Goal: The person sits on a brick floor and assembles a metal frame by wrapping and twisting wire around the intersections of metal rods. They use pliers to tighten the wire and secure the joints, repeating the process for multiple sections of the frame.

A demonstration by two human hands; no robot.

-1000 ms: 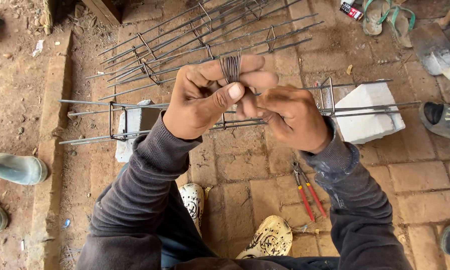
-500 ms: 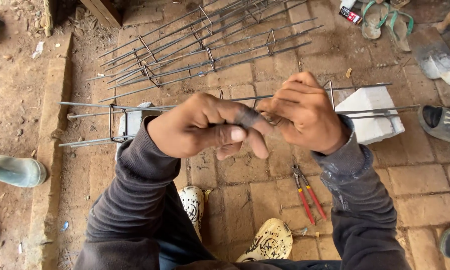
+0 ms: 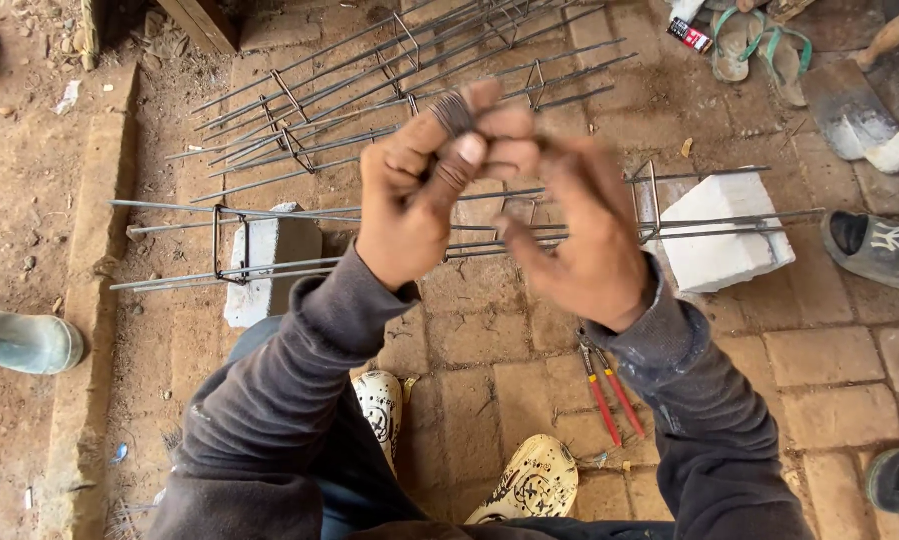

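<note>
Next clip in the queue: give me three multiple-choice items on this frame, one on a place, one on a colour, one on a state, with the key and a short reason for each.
1. Where do the pliers lie?
A. On the brick paving below the right hand
B. On top of the white block
C. In the left hand

2. What colour are the pliers' handles?
A. Blue
B. Red
C. Green

3. How does the rebar cage stand?
A. Upright against a wall
B. Lying level across two white blocks
C. Hanging from a hook

Key: 1 A, they rest on the bricks just under the right hand. 2 B, both handles show red. 3 B, its long bars run across the left block and the right block, while the left hand pinches a small coil of thin wire above it.
</note>
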